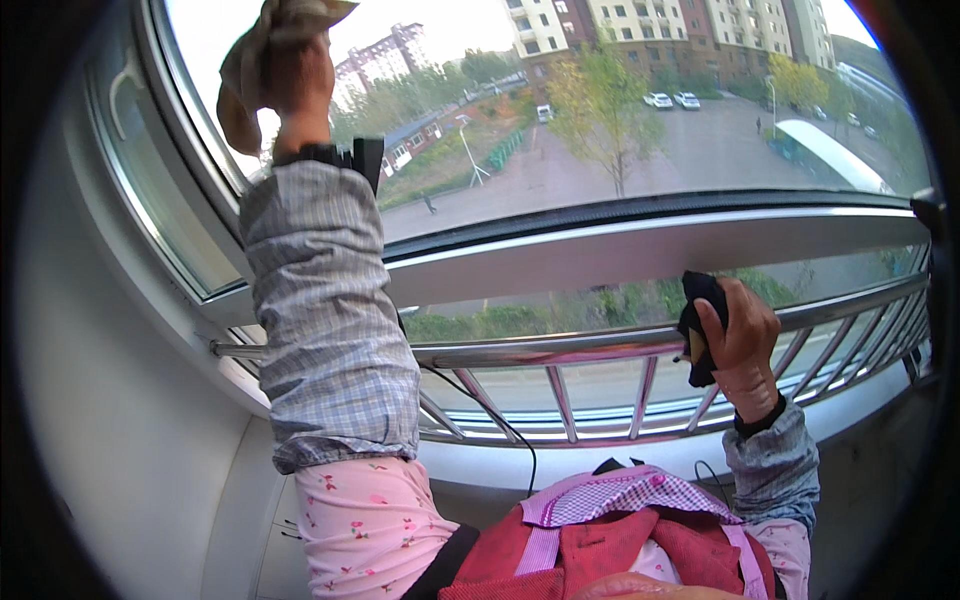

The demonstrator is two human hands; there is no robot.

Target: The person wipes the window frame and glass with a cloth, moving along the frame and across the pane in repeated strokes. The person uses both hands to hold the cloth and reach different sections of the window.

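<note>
My left arm reaches up in front of the large window pane (470, 150). My left hand (303, 80) is raised high at its left side, closed on a brown cloth (240, 85) that hangs down beside the wrist; most fingers are hidden. Lower and to the right, my right hand (745, 335) is closed round a crumpled black cloth (702, 325), which has a small yellowish patch. That hand is right at the metal railing (560, 348); I cannot tell whether it also grips the bar.
A grey window frame bar (600, 245) runs across above the railing. An open-looking window section with a handle (125, 95) is at the left, beside a white wall (130, 350). A black cable (490, 405) hangs by the railing. Outside are a car park, trees and buildings.
</note>
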